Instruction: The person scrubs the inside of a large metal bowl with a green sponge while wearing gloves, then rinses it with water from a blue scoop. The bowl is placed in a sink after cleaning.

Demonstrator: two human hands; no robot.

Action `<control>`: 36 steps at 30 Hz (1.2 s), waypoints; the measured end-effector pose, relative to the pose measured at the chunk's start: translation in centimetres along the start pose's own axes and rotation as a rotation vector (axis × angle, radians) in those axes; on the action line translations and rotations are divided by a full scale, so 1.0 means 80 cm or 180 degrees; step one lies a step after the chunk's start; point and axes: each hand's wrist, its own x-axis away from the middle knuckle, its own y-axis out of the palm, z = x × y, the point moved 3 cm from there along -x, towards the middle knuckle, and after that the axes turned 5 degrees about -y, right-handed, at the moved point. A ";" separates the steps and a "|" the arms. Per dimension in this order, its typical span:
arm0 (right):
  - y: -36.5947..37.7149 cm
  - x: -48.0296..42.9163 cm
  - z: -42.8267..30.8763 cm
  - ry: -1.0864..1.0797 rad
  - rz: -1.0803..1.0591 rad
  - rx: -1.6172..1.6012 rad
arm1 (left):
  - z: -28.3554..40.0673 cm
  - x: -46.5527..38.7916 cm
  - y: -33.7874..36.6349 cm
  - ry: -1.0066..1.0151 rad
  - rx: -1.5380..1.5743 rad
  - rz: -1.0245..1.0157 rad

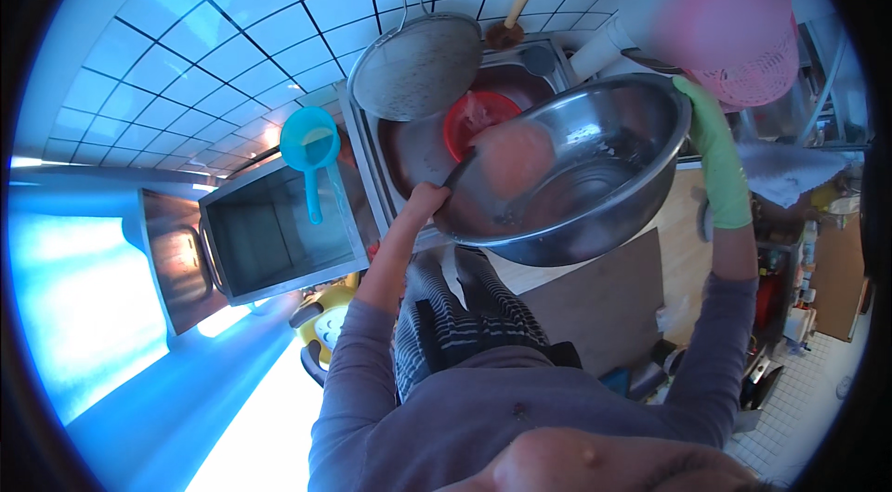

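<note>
A large stainless steel basin (613,206) is held up at a tilt in front of me, overlapping the sink's near right side. My left hand (426,203) is bare and grips its left rim. On the far right rim is my right hand (700,105), in a light green rubber glove. Small pale bits and wet shine show on the basin's inner wall; a blurred pinkish patch hides part of it. Beyond the basin, a red plastic bowl (456,133) with something pale in it stands in the metal sink (408,154).
A large round mesh strainer (418,67) hangs over the sink's back edge, beside a wooden-handled brush (516,11). A turquoise dipper (310,140) rests over the rectangular metal tank (279,227) at left. A pink plastic basket (752,74) is at upper right, partly blurred. A mat (606,304) covers the floor.
</note>
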 end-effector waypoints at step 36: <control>0.141 -0.051 -0.043 0.0225 0.0111 0.0558 | -0.036 -0.017 0.027 0.0560 -0.0087 -0.0215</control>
